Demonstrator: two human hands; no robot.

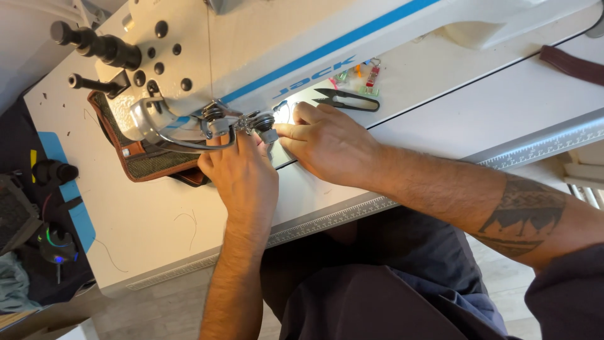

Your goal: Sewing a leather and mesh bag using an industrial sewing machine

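A white industrial sewing machine with a blue stripe spans the top of the view. Under its head lies a brown and dark mesh fabric piece. My left hand rests on the table just below the needle area, its fingers reaching under the machine head next to the fabric. My right hand lies beside it, fingertips pointing left at the small metal parts by the needle. What the fingers pinch is hidden by the machine.
Black thread snips and small coloured clips lie on the white table behind my right hand. A ruler strip runs along the front edge. A dark strap lies at far right. Dark gear sits at left.
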